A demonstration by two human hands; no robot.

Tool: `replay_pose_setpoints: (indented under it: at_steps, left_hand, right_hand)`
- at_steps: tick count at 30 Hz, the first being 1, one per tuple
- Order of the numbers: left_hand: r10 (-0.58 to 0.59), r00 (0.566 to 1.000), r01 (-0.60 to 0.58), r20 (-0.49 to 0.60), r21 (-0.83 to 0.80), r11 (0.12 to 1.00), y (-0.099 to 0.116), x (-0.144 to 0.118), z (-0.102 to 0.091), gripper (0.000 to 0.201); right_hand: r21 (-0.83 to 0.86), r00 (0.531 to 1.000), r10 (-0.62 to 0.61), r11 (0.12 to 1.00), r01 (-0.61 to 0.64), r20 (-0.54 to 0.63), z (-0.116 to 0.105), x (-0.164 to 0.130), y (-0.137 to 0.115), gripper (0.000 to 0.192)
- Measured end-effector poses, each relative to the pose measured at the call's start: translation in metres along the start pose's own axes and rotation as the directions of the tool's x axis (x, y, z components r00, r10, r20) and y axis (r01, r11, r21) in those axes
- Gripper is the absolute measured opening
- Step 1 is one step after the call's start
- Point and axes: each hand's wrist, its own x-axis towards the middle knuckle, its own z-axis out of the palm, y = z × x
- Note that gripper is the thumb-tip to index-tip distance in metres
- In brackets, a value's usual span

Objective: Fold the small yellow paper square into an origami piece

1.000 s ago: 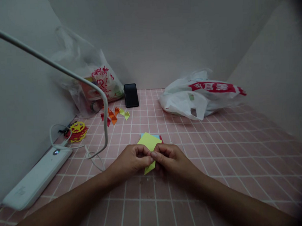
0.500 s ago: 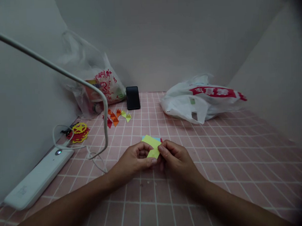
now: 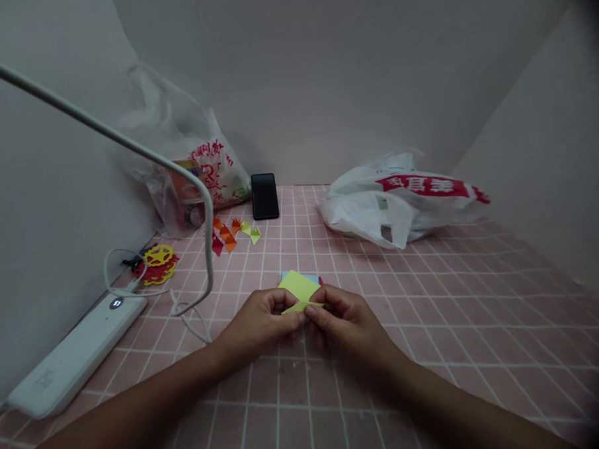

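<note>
A small sheet of yellow paper (image 3: pixel 299 285) is held between my two hands, a narrow flap folded up along its near edge. My left hand (image 3: pixel 267 313) pinches its left side between thumb and fingers. On the right side, my right hand (image 3: pixel 344 312) grips it, thumb pressed on the near fold. Just behind the yellow sheet, partly covered by it, a light blue paper (image 3: pixel 312 277) shows, with a bit of red at its right end. The undersides of both hands are hidden.
Several small folded paper pieces (image 3: pixel 229 235) in red, orange and yellow lie ahead. Behind them stand a phone (image 3: pixel 264 196) and a plastic bag (image 3: pixel 212 169); another bag (image 3: pixel 402 197) lies right. At left are a white power bank (image 3: pixel 79 353), yellow-red cutouts (image 3: pixel 158 257) and a cable (image 3: pixel 127 144).
The yellow paper has been turned so its near fold lies sideways across. My right thumb has moved down and left onto the fold; both hands have come closer together.
</note>
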Motion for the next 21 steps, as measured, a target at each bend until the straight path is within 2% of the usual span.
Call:
replay_pose_setpoints:
  at_steps: [7,12,17,21]
  left_hand:
    - [0.092,0.994,-0.095,-0.057,-0.053,0.994,0.0009,0.0003,0.0001,0.021]
    - [0.077,0.996,-0.082,-0.036,-0.143,0.986,-0.0036,0.0005,0.0008,0.024]
    - [0.072,0.996,-0.077,-0.05,-0.101,0.992,-0.0012,0.0013,0.001,0.022]
    - [0.022,0.998,-0.023,-0.052,-0.027,0.999,0.0006,0.0014,-0.0008,0.022]
  right_hand:
    - [0.072,0.998,0.06,0.996,-0.057,-0.033,0.0028,-0.0003,-0.0006,0.024]
    - [0.118,0.998,0.034,0.993,-0.027,-0.06,0.0041,-0.001,0.0034,0.024]
    - [0.136,0.999,0.052,0.989,-0.051,-0.003,0.0044,-0.0015,0.003,0.026]
    - [0.114,1.0,0.006,0.993,-0.007,0.005,0.0032,-0.0003,0.0004,0.025]
